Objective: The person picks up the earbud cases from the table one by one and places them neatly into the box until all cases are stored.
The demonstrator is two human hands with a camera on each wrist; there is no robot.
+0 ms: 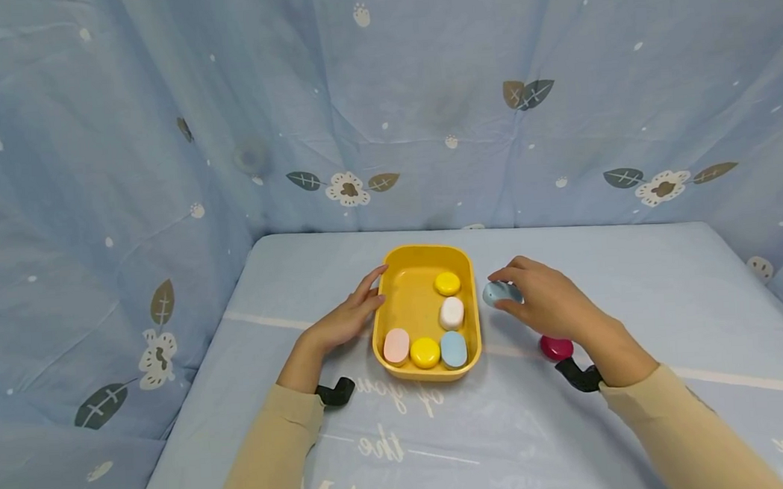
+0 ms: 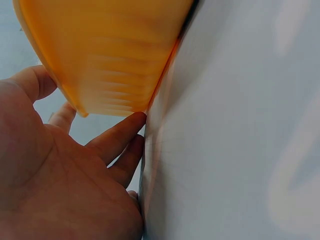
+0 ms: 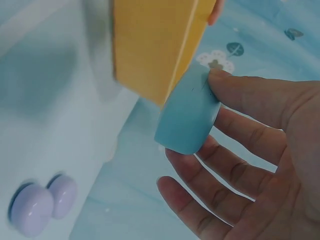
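Note:
A light blue oval block [image 3: 187,112] is pinched between the thumb and fingers of my right hand [image 1: 552,298], raised just right of a yellow box [image 1: 429,377]. My left hand [image 1: 342,322] rests against the box's left side, its fingers fairly straight and touching the rim and outer wall. Inside the box lie a pink oval block [image 1: 396,347], a yellow round piece [image 1: 425,353], another light blue block [image 1: 453,349], a white block [image 1: 452,313] and a second yellow round piece [image 1: 447,283].
A red round piece [image 1: 556,347] sits on the table beneath my right wrist. Two lilac rounded pieces [image 3: 32,210] show on the table in the right wrist view. Patterned blue cloth [image 1: 424,123] hangs behind and at the sides.

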